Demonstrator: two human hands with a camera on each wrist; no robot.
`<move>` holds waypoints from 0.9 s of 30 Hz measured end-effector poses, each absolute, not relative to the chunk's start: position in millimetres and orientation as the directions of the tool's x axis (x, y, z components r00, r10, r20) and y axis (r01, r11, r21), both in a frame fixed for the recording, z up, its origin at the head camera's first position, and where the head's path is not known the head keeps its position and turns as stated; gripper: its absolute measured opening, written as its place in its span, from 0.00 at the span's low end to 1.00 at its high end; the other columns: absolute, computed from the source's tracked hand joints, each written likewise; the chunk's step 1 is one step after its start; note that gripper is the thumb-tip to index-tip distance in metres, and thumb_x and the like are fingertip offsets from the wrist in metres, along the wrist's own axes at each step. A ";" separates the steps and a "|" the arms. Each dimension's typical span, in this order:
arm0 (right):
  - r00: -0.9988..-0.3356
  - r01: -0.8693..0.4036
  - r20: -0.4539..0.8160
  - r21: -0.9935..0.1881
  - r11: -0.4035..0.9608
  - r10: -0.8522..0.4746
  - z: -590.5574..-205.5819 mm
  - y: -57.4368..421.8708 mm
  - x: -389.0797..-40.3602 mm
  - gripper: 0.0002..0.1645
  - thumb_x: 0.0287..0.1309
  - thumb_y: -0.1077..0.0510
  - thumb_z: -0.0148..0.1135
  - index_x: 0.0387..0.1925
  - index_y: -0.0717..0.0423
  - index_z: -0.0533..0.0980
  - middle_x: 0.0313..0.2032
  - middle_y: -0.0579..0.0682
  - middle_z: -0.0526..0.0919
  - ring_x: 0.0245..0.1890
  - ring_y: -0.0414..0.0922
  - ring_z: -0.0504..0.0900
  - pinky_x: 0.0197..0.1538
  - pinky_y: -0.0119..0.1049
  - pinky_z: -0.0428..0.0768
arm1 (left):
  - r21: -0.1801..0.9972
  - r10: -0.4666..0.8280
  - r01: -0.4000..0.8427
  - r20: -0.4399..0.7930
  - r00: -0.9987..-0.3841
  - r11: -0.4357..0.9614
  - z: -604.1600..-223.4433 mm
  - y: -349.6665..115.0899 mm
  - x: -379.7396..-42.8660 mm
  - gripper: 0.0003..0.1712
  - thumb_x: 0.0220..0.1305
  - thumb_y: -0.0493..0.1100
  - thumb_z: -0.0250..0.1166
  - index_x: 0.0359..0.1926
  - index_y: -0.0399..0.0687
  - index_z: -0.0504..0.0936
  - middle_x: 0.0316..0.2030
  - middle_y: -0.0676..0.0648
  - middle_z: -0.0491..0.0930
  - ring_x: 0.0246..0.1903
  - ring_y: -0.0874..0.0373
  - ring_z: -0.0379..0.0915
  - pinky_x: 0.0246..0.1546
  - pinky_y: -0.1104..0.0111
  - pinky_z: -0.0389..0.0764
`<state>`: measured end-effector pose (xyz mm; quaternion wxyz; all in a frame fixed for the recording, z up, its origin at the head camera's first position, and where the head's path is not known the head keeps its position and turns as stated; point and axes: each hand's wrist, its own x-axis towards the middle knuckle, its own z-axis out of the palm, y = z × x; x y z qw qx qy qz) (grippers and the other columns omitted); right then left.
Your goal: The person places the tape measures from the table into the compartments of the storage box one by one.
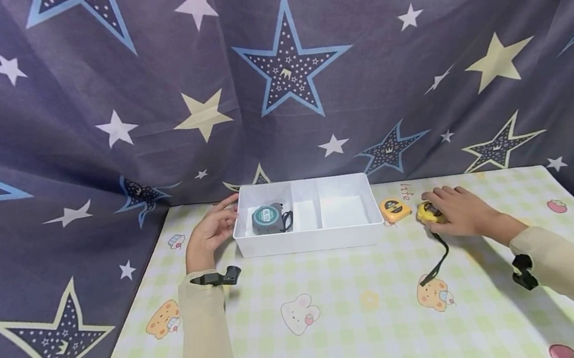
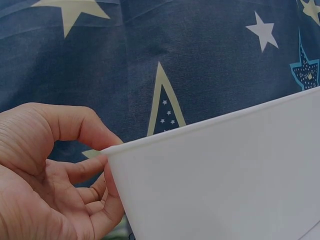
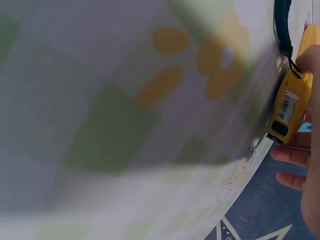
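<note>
A white divided box [image 1: 305,240] stands near the back of the table, with a grey-and-teal tape measure [image 1: 267,219] in its left compartment. My left hand [image 1: 214,230] touches the outside of the box's left end. In the left wrist view its bent fingers [image 2: 82,127] meet the rim corner from outside. Right of the box, my right hand [image 1: 455,212] grips a yellow tape measure [image 1: 429,213] on the tabletop. Its dark strap [image 1: 439,262] trails toward the front. An orange tape measure [image 1: 395,210] lies between the box and that hand.
A checked tablecloth [image 1: 339,340] with cartoon prints covers the table. Behind it hangs a dark star-patterned curtain [image 1: 282,143], close to the box's back wall. Black wrist mounts [image 1: 218,277] are worn on both sleeves.
</note>
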<state>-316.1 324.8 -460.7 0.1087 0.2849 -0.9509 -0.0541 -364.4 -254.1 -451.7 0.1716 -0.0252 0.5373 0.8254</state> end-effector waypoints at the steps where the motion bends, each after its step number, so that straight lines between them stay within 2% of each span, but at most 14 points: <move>1: -0.816 -0.528 0.173 0.163 0.833 -0.551 -461.1 324.8 -316.3 0.39 0.61 0.36 0.62 0.61 0.59 0.70 0.46 0.58 0.78 0.43 0.54 0.78 0.46 0.55 0.77 | 0.880 0.260 -0.309 -0.223 -0.940 -0.361 -451.6 -254.3 -363.9 0.42 0.67 0.22 0.46 0.81 0.43 0.50 0.40 0.52 0.75 0.32 0.64 0.77 0.39 0.70 0.80; 15: -0.838 -0.514 0.150 0.112 0.851 -0.525 -465.4 323.9 -317.5 0.39 0.62 0.36 0.62 0.62 0.60 0.70 0.48 0.58 0.79 0.45 0.55 0.79 0.48 0.57 0.76 | 0.885 0.268 -0.304 -0.216 -0.939 -0.352 -452.6 -255.0 -363.2 0.42 0.68 0.22 0.45 0.81 0.43 0.49 0.43 0.52 0.77 0.34 0.64 0.79 0.42 0.71 0.80; 27: -0.837 -0.514 0.163 0.097 0.852 -0.523 -471.3 324.5 -318.3 0.39 0.62 0.37 0.62 0.62 0.62 0.70 0.49 0.60 0.80 0.46 0.55 0.79 0.48 0.56 0.77 | 0.881 0.265 -0.307 -0.219 -0.939 -0.361 -454.6 -256.1 -365.4 0.41 0.69 0.22 0.45 0.81 0.43 0.50 0.41 0.51 0.79 0.34 0.63 0.79 0.40 0.70 0.80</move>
